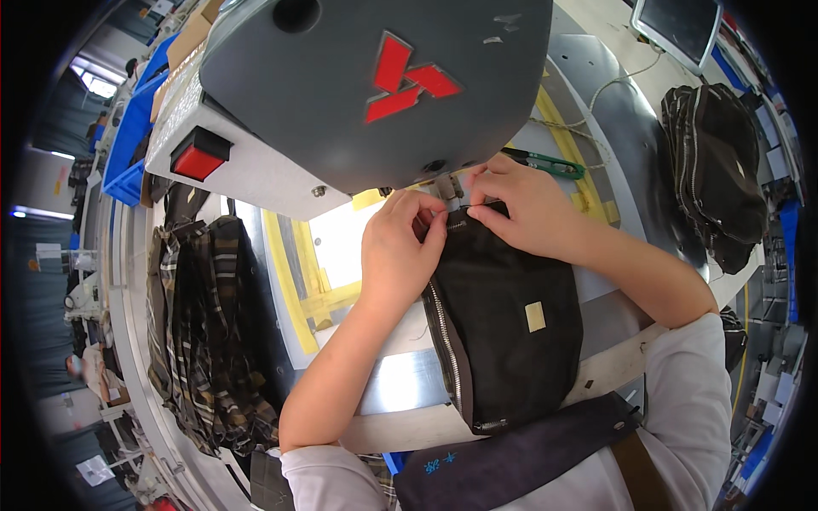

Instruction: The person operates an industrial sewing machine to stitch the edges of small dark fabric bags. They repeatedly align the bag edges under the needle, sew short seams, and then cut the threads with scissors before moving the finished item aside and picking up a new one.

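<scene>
A black fabric bag piece (511, 298) with a metal zipper along its left side lies flat under the head of a grey sewing machine (341, 85). At its far edge, just in front of the presser foot (449, 189), my left hand (400, 243) pinches the left corner by the zipper's end. My right hand (528, 209) grips the same edge a little to the right, thumb and fingers together. A small cream label patch (535, 317) shows on the fabric. The needle itself is hard to make out.
Green-handled snips (554, 163) lie beyond my right hand. Dark zippered bags (716, 170) are piled at the right, plaid fabric pieces (204, 332) at the left. A red switch (200, 155) sits on the machine's side; a screen (679, 30) stands at the far right.
</scene>
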The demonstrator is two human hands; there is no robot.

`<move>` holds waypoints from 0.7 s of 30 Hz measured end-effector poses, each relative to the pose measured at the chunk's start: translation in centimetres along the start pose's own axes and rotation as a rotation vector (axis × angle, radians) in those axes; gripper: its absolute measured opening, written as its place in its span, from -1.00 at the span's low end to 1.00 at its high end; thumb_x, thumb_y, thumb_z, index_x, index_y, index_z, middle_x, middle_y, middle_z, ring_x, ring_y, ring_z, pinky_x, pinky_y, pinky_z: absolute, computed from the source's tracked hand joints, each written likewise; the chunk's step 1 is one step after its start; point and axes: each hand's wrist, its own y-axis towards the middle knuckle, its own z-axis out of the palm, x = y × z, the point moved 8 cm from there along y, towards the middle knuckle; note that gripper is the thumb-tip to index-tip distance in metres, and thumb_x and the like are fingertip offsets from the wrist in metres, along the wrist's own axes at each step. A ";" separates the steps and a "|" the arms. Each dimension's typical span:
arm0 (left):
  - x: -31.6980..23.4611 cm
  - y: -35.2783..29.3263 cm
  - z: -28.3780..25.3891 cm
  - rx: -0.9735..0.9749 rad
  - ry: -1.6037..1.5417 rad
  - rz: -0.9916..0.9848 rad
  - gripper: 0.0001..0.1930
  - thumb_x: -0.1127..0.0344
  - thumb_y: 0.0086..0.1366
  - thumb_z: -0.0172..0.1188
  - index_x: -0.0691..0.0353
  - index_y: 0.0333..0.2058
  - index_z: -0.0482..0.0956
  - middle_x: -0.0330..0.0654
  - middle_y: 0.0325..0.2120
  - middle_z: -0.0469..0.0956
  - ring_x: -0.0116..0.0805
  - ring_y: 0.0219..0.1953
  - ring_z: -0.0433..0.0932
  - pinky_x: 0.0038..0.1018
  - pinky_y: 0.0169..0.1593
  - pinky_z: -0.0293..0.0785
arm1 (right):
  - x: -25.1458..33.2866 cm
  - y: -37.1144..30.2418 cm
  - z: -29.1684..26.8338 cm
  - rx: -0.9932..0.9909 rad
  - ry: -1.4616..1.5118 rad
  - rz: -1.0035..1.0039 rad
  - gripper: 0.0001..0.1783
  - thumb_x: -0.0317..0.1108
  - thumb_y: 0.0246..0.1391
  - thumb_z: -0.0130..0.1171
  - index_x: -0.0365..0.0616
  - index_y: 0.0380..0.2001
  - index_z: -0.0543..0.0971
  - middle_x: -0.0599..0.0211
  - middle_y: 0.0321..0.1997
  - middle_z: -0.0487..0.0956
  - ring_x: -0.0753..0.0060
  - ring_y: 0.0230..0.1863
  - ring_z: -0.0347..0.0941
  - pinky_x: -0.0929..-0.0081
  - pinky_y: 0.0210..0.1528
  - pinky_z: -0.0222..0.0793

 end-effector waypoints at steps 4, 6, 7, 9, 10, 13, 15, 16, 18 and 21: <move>-0.1 0.0 -0.1 -0.002 0.003 0.005 -0.94 0.48 0.11 0.24 0.29 -0.42 0.54 -0.19 -0.54 0.49 -0.35 -0.57 0.49 -0.44 -0.43 0.41 | 0.2 0.1 0.1 -0.046 0.050 -0.100 -0.85 -0.40 -0.02 0.26 -0.16 -0.44 0.47 0.34 -0.32 0.50 0.18 -0.33 0.46 0.35 -0.28 0.37; 0.1 -0.3 -0.1 0.036 -0.011 -0.045 -0.94 0.47 0.14 0.24 0.28 -0.39 0.55 -0.25 -0.53 0.48 -0.48 -0.55 0.43 -0.54 -0.41 0.38 | -0.1 0.0 0.4 0.080 0.054 -0.018 -0.86 -0.41 -0.01 0.25 -0.17 -0.43 0.48 0.34 -0.31 0.50 0.24 -0.35 0.45 0.38 -0.30 0.37; 0.2 -0.4 -0.1 0.055 -0.019 -0.070 -0.94 0.47 0.16 0.25 0.27 -0.37 0.56 -0.28 -0.52 0.48 -0.55 -0.54 0.40 -0.59 -0.40 0.36 | -0.2 0.0 0.5 0.143 0.056 0.023 -0.87 -0.42 0.00 0.24 -0.17 -0.43 0.48 0.35 -0.30 0.50 0.26 -0.36 0.44 0.40 -0.31 0.36; 0.3 -0.4 -0.2 0.046 -0.030 -0.076 -0.94 0.47 0.16 0.25 0.27 -0.37 0.57 -0.30 -0.53 0.48 -0.56 -0.54 0.39 -0.59 -0.40 0.36 | -0.3 0.1 0.4 0.143 0.125 0.080 -0.88 -0.42 0.01 0.24 -0.17 -0.44 0.48 0.33 -0.32 0.49 0.32 -0.38 0.43 0.43 -0.34 0.35; 0.3 -0.4 -0.3 0.042 -0.035 -0.079 -0.94 0.47 0.16 0.25 0.27 -0.37 0.57 -0.30 -0.53 0.48 -0.56 -0.54 0.39 -0.60 -0.40 0.36 | -0.5 0.1 0.4 0.142 0.160 0.109 -0.88 -0.42 0.02 0.24 -0.17 -0.44 0.48 0.32 -0.33 0.49 0.35 -0.38 0.43 0.44 -0.36 0.34; 0.3 -0.2 -0.5 0.006 -0.038 -0.077 -0.93 0.46 0.16 0.25 0.27 -0.36 0.57 -0.31 -0.54 0.48 -0.57 -0.53 0.39 -0.61 -0.41 0.34 | -0.4 0.2 -0.1 -0.014 0.205 0.014 -0.88 -0.42 0.04 0.24 -0.18 -0.44 0.49 0.28 -0.39 0.47 0.39 -0.41 0.43 0.46 -0.40 0.32; 0.3 0.1 -0.6 -0.026 -0.022 -0.064 -0.93 0.45 0.13 0.25 0.27 -0.39 0.58 -0.24 -0.57 0.50 -0.43 -0.56 0.46 -0.50 -0.42 0.39 | -0.8 0.3 -0.2 -0.020 0.141 0.091 -0.86 -0.36 0.01 0.24 -0.15 -0.46 0.50 0.26 -0.39 0.47 0.24 -0.40 0.45 0.32 -0.35 0.35; 0.3 0.3 -0.6 -0.040 -0.015 -0.059 -0.93 0.44 0.11 0.25 0.28 -0.41 0.58 -0.20 -0.58 0.51 -0.37 -0.58 0.49 -0.45 -0.42 0.41 | -1.0 0.4 -0.2 -0.023 0.109 0.131 -0.85 -0.33 -0.01 0.24 -0.14 -0.47 0.51 0.25 -0.39 0.47 0.16 -0.39 0.46 0.26 -0.32 0.37; 0.8 0.7 -0.1 0.012 0.057 -0.112 -0.92 0.42 0.14 0.25 0.27 -0.37 0.58 -0.27 -0.58 0.50 -0.50 -0.57 0.43 -0.53 -0.42 0.36 | -1.1 0.9 0.1 -0.011 0.027 0.125 -0.84 -0.31 -0.02 0.24 -0.15 -0.47 0.53 0.25 -0.37 0.50 0.13 -0.35 0.47 0.24 -0.29 0.39; 1.5 1.2 0.1 0.045 0.113 -0.159 -0.90 0.39 0.16 0.24 0.27 -0.36 0.57 -0.29 -0.61 0.50 -0.55 -0.58 0.41 -0.56 -0.42 0.34 | -1.6 2.0 0.5 0.017 -0.030 0.162 -0.82 -0.31 -0.05 0.25 -0.20 -0.47 0.54 0.19 -0.44 0.55 0.15 -0.38 0.51 0.26 -0.30 0.41</move>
